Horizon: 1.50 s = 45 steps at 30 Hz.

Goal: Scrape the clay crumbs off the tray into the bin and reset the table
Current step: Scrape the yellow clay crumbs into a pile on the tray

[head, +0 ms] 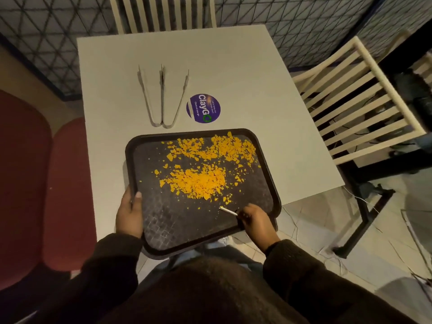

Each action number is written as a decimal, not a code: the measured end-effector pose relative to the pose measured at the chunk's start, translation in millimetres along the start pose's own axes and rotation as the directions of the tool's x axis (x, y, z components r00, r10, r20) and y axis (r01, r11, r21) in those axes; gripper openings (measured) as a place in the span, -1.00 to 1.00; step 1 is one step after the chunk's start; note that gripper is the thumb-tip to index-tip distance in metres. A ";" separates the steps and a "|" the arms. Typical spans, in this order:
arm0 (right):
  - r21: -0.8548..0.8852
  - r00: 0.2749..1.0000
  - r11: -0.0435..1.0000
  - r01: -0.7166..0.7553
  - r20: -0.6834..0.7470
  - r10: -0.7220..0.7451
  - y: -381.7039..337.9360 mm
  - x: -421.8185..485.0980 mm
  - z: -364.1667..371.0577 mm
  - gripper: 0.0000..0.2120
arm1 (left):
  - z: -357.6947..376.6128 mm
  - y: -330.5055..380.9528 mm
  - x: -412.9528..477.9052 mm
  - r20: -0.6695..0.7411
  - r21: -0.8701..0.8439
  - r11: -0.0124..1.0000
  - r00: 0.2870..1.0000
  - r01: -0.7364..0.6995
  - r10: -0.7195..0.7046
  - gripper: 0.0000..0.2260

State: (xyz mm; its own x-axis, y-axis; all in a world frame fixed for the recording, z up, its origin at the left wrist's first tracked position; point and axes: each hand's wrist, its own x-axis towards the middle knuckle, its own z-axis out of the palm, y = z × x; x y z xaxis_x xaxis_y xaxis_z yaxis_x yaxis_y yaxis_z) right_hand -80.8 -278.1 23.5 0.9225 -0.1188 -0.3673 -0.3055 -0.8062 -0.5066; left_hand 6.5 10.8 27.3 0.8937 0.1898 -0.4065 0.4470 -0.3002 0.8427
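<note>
A dark rectangular tray (163, 220) hangs partly over the near edge of the white table (233, 66). Orange clay crumbs (201, 181) lie in two loose heaps on its far half, a second heap (224, 148) near the far rim. My left hand (129, 213) grips the tray's left rim, thumb on top. My right hand (253, 220) is at the tray's near right corner, pinching a thin white stick (228, 211) whose tip points at the crumbs. No bin is in view.
Two metal tongs (161, 97) lie side by side on the table beyond the tray, next to a round purple ClayGo sticker (203, 108). A cream slatted chair (350, 101) stands at the right, another at the far side (161, 12). Red seats (46, 183) are on the left.
</note>
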 end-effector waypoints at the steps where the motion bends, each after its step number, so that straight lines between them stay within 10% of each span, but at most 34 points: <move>1: -0.002 1.000 1.000 -0.010 -0.011 0.010 1.9 4.1 -1.4 -0.89 | -0.8 0.3 -3.7 -0.010 -0.003 1.000 1.000 0.002 -0.002 -0.66; 10: 0.100 0.972 0.973 -0.210 -0.084 0.218 23.9 41.2 -18.8 -0.87 | 1.9 1.4 -31.9 -0.094 -0.012 1.000 0.996 -0.004 0.002 -0.66; 18: 0.042 0.942 0.963 0.268 0.200 -0.270 15.5 -5.8 -21.7 -0.91 | 4.8 -5.7 -37.6 -0.134 0.046 0.999 0.991 0.002 0.005 -0.63; 23: 0.033 0.931 0.949 0.314 0.183 -0.315 10.1 6.9 -10.5 -0.90 | 7.1 -3.4 -44.0 -0.144 -0.008 1.000 0.990 0.004 -0.005 -0.63; 37: 0.284 0.963 0.933 -0.221 -0.086 0.254 27.4 52.1 -21.1 -0.89 | 9.5 1.4 -55.4 -0.149 -0.063 0.996 0.986 0.070 -0.079 -0.61; 45: 0.092 0.973 0.986 0.140 0.174 -0.154 22.9 4.8 -12.7 -0.91 | 9.4 0.0 -52.6 -0.167 -0.018 0.998 0.984 0.063 -0.065 -0.62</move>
State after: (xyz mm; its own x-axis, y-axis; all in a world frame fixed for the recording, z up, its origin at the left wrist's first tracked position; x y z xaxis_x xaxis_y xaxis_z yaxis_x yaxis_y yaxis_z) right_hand -80.4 -304.4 20.1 0.9034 0.1092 -0.4147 -0.1941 -0.7583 -0.6223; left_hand -40.1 -8.0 45.3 0.8439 0.3621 -0.3960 0.5016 -0.2703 0.8218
